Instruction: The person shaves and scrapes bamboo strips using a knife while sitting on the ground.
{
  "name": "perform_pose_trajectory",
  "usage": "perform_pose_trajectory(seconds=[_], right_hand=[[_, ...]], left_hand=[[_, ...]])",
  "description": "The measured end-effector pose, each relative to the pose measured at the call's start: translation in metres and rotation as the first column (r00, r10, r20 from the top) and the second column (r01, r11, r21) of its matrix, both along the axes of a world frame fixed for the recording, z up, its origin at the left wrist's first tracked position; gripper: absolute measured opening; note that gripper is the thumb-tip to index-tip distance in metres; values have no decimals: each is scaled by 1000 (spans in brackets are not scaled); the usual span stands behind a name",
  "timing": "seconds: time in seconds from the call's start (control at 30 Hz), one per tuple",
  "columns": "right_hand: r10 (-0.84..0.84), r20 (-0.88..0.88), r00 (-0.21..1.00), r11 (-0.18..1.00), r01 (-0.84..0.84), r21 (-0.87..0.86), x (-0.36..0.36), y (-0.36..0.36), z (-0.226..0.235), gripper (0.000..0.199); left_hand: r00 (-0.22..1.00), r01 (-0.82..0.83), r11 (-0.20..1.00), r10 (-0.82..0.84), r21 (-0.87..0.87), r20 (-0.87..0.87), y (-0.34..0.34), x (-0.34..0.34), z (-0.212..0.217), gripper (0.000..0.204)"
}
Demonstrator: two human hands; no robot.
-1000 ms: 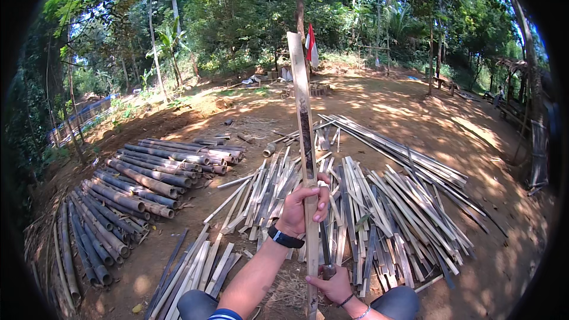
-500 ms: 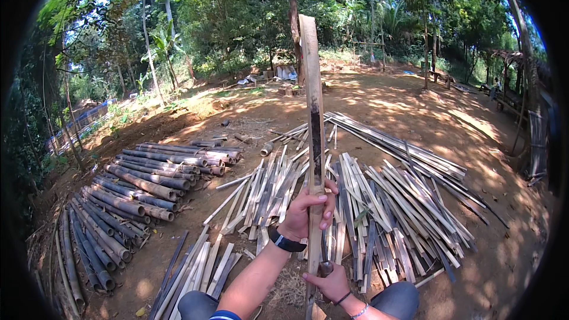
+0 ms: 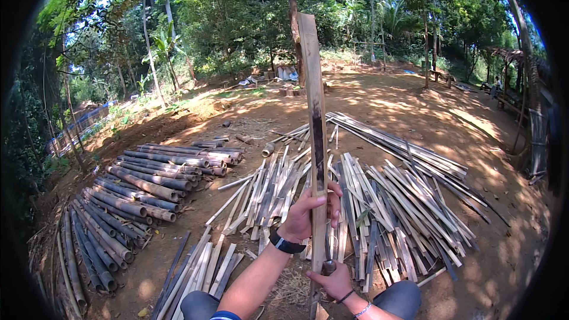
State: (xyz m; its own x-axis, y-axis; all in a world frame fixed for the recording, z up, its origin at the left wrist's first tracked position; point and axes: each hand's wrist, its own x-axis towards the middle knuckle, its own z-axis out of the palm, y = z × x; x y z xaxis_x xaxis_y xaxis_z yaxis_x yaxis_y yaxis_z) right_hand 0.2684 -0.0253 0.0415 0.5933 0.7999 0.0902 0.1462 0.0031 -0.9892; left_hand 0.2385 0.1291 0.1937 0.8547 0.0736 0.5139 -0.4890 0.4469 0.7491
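A long split bamboo strip [image 3: 318,136] stands nearly upright in front of me, its pale inner face streaked with black. My left hand [image 3: 302,216] is wrapped round it below the middle, thumb across the near face and fingertips at its right edge. Lower down, my right hand [image 3: 333,284] closes on a tool with a dark, rounded, shiny part [image 3: 328,268], held against the strip's right side. The tool's kind cannot be made out; most of it is hidden by the hand and strip. The strip's foot is near a pale wooden piece [image 3: 321,313] between my knees.
Cut bamboo poles [image 3: 118,201] are piled on the left. Split strips lie in heaps ahead [image 3: 272,186], to the right [image 3: 403,219] and beside my left knee [image 3: 198,272]. Longer strips [image 3: 403,148] stretch out behind. Trees and a roofed shelter [image 3: 512,83] stand beyond the dirt ground.
The strip leans very slightly more to the left at its top. My left fingers have shifted a little on it; the right hand stays low with its tool.
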Motion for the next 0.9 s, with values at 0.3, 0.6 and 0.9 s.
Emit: perform_pose_trajectory(seconds=[0.3,0.6,0.9], right_hand=[[-43,97,994,996,50,-70,3,1,-4,56],[-70,204,977,992,89,-88,4,5,-21,61],[-40,254,966,990,73,-121,-12,2,-26,67]], left_hand=[[974,-227,962,223,149,45,6,-23,47,69],[96,-976,-16,863,217,496,20,-99,134,40],[295,-776,6,887,630,355,92,-6,251,56]])
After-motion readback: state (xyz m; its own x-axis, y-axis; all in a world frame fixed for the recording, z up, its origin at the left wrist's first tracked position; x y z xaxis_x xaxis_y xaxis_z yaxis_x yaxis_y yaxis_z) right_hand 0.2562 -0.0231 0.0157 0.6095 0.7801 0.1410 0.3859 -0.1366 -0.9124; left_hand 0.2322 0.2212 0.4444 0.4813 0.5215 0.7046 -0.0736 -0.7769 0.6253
